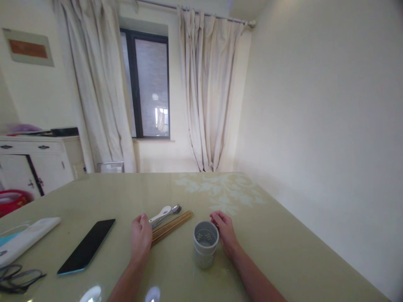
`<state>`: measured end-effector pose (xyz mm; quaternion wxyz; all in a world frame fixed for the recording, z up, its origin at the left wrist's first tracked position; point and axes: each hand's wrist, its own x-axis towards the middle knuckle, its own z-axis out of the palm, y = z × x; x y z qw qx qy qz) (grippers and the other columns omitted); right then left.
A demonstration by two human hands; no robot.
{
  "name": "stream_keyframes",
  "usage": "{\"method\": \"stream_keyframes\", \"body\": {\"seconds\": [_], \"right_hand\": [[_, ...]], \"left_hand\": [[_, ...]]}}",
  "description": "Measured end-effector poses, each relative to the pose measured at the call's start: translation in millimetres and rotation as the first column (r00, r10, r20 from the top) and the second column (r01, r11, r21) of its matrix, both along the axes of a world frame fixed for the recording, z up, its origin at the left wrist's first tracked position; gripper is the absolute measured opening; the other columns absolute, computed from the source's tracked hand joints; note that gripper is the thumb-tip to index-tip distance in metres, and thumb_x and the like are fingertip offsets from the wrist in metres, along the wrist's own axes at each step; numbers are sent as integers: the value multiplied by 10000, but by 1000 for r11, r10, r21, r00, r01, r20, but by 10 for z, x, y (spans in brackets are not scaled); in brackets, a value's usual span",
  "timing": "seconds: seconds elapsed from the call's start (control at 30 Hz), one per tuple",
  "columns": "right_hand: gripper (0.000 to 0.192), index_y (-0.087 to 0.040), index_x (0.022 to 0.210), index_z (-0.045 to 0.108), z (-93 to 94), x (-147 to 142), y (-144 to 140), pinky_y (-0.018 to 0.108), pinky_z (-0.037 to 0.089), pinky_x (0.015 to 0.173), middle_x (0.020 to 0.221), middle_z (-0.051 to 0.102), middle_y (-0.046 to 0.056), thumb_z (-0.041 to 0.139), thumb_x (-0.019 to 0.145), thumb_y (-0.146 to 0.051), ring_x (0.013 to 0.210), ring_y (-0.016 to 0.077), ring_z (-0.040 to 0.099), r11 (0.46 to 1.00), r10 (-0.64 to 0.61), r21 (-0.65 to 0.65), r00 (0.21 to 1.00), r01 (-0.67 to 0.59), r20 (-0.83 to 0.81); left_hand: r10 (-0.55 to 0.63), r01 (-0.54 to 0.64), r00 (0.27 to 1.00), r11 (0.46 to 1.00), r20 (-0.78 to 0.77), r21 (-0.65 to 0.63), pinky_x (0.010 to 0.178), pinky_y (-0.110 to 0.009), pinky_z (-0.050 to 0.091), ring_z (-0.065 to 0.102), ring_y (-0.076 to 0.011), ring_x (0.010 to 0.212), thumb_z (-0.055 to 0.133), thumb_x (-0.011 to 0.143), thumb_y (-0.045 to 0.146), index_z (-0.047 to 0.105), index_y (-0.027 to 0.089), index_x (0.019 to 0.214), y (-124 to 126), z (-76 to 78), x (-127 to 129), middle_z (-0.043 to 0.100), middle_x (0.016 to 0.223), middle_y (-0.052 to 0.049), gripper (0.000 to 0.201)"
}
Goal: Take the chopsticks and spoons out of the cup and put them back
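Observation:
My left hand (141, 235) rests on the table with its fingers curled, right against the near ends of a bundle of wooden chopsticks (171, 227). Whether the fingers grip anything is hidden. Beside the chopsticks lie a white spoon (161, 213) and a metal spoon (175, 209), their handles toward that hand. A grey cylindrical cup (205, 247) stands upright, with small holes in its bottom and nothing inside. Close by its right side is my right hand (225, 231), fingers curled in and no object seen in them. I cannot tell if it touches the cup.
A black phone-like slab (87, 246) lies left of my left hand. Farther left are a long white case (30, 241) and dark-framed glasses (19, 277). The glossy greenish table (126, 188) runs along a wall at right. A white cabinet (47, 161) stands beyond it.

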<state>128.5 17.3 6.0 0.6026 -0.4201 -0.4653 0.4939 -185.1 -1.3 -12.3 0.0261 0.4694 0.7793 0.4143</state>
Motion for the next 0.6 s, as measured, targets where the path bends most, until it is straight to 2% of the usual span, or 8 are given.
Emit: {"method": "stream_keyframes", "body": {"seconds": [0.1, 0.2, 0.3, 0.33, 0.4, 0.47, 0.5, 0.6], "right_hand": [[430, -191, 772, 733, 5, -9, -10, 264, 399, 560, 645, 651, -9, 822, 754, -611, 570, 148, 553, 1000, 1, -3, 1000, -1, -3], [427, -193, 750, 724, 8, -22, -8, 264, 401, 552, 638, 651, -7, 820, 749, -610, 565, 149, 553, 1000, 2, -5, 1000, -2, -2], [425, -192, 744, 722, 6, -33, 0, 261, 405, 556, 632, 648, -10, 820, 744, -605, 570, 148, 555, 1000, -1, -4, 1000, 1, 1], [422, -190, 745, 725, 6, -36, 2, 260, 406, 559, 630, 646, -11, 821, 743, -601, 573, 148, 556, 1000, -2, -4, 1000, 2, 3], [414, -186, 750, 733, 8, -40, 0, 260, 408, 562, 623, 641, -14, 825, 741, -589, 574, 148, 556, 1000, 1, -3, 1000, -1, 9], [402, -183, 760, 739, 14, -42, -7, 261, 411, 565, 629, 643, -14, 822, 750, -576, 580, 149, 560, 1000, 6, -2, 1000, -6, 17], [397, -182, 765, 741, 18, -43, -10, 262, 413, 567, 634, 646, -13, 817, 757, -572, 583, 150, 563, 1000, 9, -2, 1000, -9, 21], [397, -182, 773, 737, 25, -47, -21, 264, 416, 572, 644, 646, -13, 803, 770, -574, 593, 153, 568, 1000, 10, 0, 999, -10, 31]], "left_hand": [[116, -119, 986, 993, 122, 17, 775, -378, 612, 771, -278, 968, 147, 1080, 516, 576, 170, 1350, 7, 17, 26, 783, 1070, -133, 613], [140, -150, 972, 988, 186, 40, 805, -383, 607, 748, -273, 972, 185, 1072, 501, 560, 142, 1388, 0, 129, 4, 760, 1064, -125, 608], [127, -139, 987, 983, 103, 118, 945, -464, 568, 693, -326, 1091, 278, 1048, 525, 527, 100, 1443, -64, 286, 42, 729, 1142, -162, 631], [101, -102, 995, 982, 14, 157, 999, -492, 537, 666, -343, 1137, 313, 1042, 518, 547, 107, 1423, -97, 330, 89, 717, 1183, -173, 608], [-30, 65, 978, 983, -204, 169, 1055, -501, 488, 638, -347, 1164, 363, 1038, 458, 628, 145, 1308, -171, 382, 235, 710, 1222, -174, 491], [-250, 277, 898, 960, -362, 26, 1040, -456, 481, 654, -318, 1121, 430, 1024, 362, 692, 200, 1176, -238, 382, 412, 739, 1176, -134, 343], [-330, 334, 850, 940, -410, -65, 1031, -446, 478, 658, -314, 1124, 460, 1013, 319, 711, 221, 1136, -264, 368, 494, 752, 1162, -117, 297], [-438, 349, 759, 898, -481, -266, 1025, -448, 468, 651, -326, 1197, 494, 1005, 258, 747, 241, 1073, -308, 319, 639, 769, 1181, -102, 263]]}}
